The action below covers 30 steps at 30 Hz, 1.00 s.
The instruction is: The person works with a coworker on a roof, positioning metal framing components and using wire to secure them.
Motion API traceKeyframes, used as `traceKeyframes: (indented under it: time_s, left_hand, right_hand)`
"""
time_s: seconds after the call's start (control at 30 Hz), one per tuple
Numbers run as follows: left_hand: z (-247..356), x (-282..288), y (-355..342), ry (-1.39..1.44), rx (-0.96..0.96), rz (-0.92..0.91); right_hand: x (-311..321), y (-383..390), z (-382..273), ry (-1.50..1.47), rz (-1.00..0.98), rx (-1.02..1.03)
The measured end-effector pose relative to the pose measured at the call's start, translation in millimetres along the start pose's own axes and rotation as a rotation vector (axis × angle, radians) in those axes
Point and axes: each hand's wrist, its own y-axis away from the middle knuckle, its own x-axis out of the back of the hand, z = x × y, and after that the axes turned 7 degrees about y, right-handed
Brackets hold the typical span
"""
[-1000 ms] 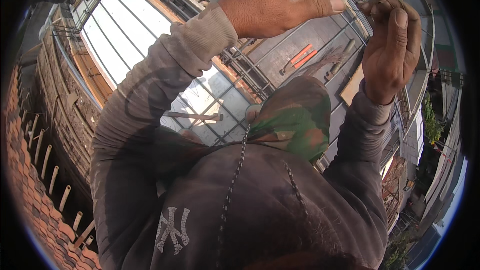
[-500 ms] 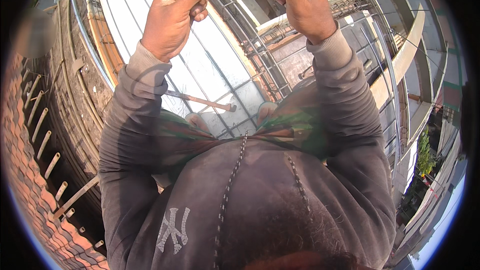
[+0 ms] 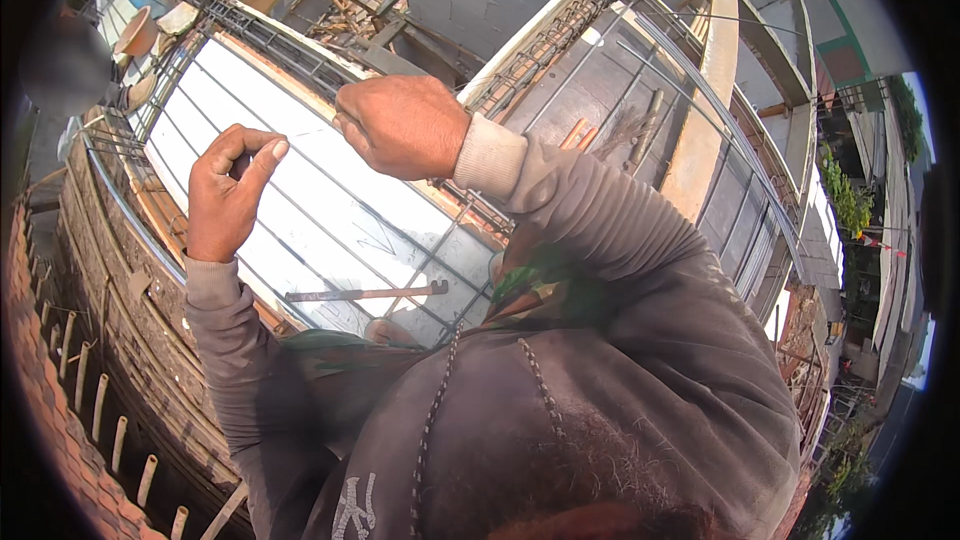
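My left hand [image 3: 230,190] is raised over a white panel [image 3: 215,90] crossed by steel reinforcing bars. Its thumb and forefinger are pinched together, and anything between them is too small to make out. My right hand [image 3: 405,127] is closed with its knuckles up, farther to the right near the panel's edge; its fingertips are hidden underneath. A rusty steel bar with a notched, hooked head [image 3: 370,292] lies across the reinforcing bars, close to my bare foot [image 3: 388,332]. Neither hand touches it.
Reinforcing cages [image 3: 545,45] run along the beam edges. Beyond them drops a recess with loose timber [image 3: 375,0]. A plank [image 3: 708,90] crosses the grey deck at right. At left stand bamboo poles [image 3: 100,405] beside roof tiles [image 3: 70,470]. An orange bowl [image 3: 135,32] sits at far left.
My view has turned, and the scene has shifted. Both hands have come lower in the picture and leftward, with the right forearm now slanting across my body. The steel bar still lies there.
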Motion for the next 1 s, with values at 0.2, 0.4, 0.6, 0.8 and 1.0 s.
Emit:
traceKeyframes:
  time_s: [0.2,0.4,0.6,0.8,1.0]
  left_hand:
    - [-1.5,4.4,1.9,-0.032,-0.044,0.052]
    - [-23.3,-25.1,11.9,-0.091,0.221,0.617]
    - [-22.1,-11.9,-5.9,1.423,0.487,0.425]
    - [-78.0,57.7,19.2,1.476,0.342,0.798]
    - [-117.5,100.7,38.1,1.554,0.39,0.978]
  right_hand:
    - [2.6,3.8,2.5,-0.321,0.025,0.114]
    - [-17.9,-7.7,-3.1,-0.228,0.296,0.09]
    - [-28.7,3.1,-3.0,-0.195,0.006,0.057]
    - [-42.6,5.0,4.5,-0.158,-0.226,0.039]
    - [-34.6,2.4,30.1,-0.186,-0.183,0.087]
